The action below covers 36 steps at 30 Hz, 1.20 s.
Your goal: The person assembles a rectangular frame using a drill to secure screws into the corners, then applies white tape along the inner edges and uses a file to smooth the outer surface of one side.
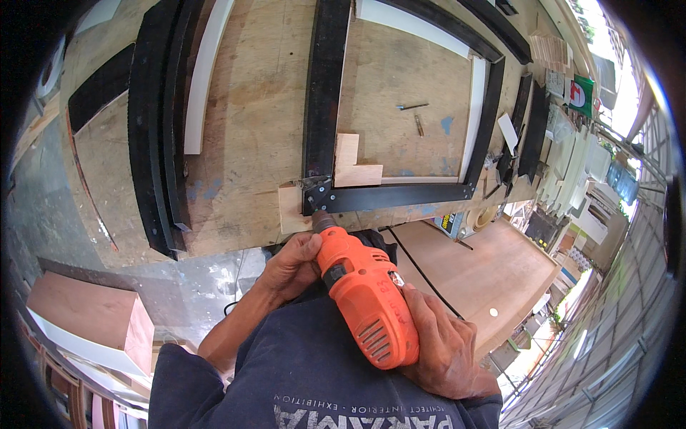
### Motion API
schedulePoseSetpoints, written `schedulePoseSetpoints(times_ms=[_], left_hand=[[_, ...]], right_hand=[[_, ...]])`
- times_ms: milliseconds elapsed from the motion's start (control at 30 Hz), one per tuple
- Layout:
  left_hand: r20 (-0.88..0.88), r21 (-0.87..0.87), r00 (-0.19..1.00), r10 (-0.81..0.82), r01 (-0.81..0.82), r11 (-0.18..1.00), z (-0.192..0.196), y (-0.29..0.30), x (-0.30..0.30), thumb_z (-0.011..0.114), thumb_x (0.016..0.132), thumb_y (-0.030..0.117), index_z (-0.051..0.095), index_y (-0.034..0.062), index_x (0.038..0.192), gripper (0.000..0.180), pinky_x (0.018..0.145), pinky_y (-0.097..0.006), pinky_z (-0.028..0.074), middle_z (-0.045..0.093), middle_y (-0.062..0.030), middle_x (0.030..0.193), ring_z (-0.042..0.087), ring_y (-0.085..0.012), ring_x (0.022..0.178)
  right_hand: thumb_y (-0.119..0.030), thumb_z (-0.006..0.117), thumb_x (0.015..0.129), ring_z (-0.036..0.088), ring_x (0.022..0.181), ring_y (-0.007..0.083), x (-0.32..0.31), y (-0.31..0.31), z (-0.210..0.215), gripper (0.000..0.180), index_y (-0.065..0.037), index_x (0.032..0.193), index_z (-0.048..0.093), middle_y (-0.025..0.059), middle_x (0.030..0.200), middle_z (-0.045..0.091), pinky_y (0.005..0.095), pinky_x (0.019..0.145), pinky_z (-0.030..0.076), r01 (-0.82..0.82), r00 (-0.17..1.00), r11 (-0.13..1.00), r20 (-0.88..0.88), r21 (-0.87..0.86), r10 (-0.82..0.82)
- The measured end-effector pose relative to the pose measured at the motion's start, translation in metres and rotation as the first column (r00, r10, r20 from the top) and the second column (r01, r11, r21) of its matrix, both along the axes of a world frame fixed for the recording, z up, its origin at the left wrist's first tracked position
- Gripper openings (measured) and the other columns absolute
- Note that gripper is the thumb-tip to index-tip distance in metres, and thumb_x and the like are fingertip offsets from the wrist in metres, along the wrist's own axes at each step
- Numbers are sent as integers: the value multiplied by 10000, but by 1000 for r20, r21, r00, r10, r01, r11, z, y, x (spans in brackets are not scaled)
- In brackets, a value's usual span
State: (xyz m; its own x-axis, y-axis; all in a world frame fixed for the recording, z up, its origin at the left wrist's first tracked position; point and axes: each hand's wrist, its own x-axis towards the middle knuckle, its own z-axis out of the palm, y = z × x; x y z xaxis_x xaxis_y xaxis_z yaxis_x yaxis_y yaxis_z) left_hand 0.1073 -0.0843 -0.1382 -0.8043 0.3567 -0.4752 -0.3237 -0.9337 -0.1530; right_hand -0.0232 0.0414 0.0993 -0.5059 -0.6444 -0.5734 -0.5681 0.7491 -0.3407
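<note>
- Orange drill (368, 297) sits between my hands — nose at the black frame's (400, 196) near-left corner.
- My left hand (293, 259): thumb pressed against drill's front left side, fingers bunched.
- My right hand (444, 347): fingers curled along its rear right — trigger hidden, can't tell.

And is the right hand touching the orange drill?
Touching. The head view shows the right hand against the side of the orange drill, with no visible gap.
</note>
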Motion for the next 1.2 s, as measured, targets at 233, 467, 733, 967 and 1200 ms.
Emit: schedulePoseSetpoints(times_ms=[233, 467, 733, 967, 1200], left_hand=[[29, -22, 999, -21, 22, 1000, 7, -3, -3, 685, 970, 497, 616, -42, 1289, 630, 1043, -374, 506, 705, -113, 1218, 675, -197, 1125], [15, -27, 1000, 17, -17, 999, 4, 1, 0, 657, 990, 488, 648, -23, 1256, 577, 1029, -352, 498, 715, -99, 1203, 676, -179, 1112], [4, -42, 1000, -6, 6, 999, 3, 1, 1, 629, 1005, 493, 642, -27, 1260, 579, 1027, -358, 502, 716, -98, 1202, 676, -178, 1105], [4, -43, 1000, 6, -6, 999, 2, 2, 1, 627, 1008, 488, 640, -30, 1262, 577, 1024, -365, 507, 716, -103, 1205, 678, -182, 1104], [13, -41, 1000, 1, -1, 999, 1, 2, 3, 636, 1000, 495, 644, -33, 1251, 585, 1022, -367, 510, 718, -106, 1199, 681, -183, 1096]], right_hand=[[-221, 858, 714, 747, 829, 308, 0, 2, -1, 782, 78, 1359, 532, 215, 1125, 681, 378, 670, 613, -13, 1000, 1000, -18, -15, 12], [-255, 859, 735, 739, 780, 299, -1, 6, -4, 793, 82, 1372, 526, 197, 1090, 680, 371, 626, 598, 7, 1000, 999, -6, -34, -8], [-262, 852, 744, 739, 755, 285, -1, 6, -5, 773, 73, 1364, 533, 187, 1101, 687, 355, 603, 589, -14, 999, 999, -38, -31, 13], [-241, 849, 739, 747, 788, 311, -1, 8, -6, 772, 78, 1366, 529, 203, 1123, 682, 364, 631, 598, 19, 1000, 999, -9, -48, -20], [-213, 847, 720, 750, 857, 332, -4, 7, -6, 791, 93, 1371, 517, 236, 1171, 661, 380, 688, 610, -9, 1000, 1000, 23, -26, 9]])
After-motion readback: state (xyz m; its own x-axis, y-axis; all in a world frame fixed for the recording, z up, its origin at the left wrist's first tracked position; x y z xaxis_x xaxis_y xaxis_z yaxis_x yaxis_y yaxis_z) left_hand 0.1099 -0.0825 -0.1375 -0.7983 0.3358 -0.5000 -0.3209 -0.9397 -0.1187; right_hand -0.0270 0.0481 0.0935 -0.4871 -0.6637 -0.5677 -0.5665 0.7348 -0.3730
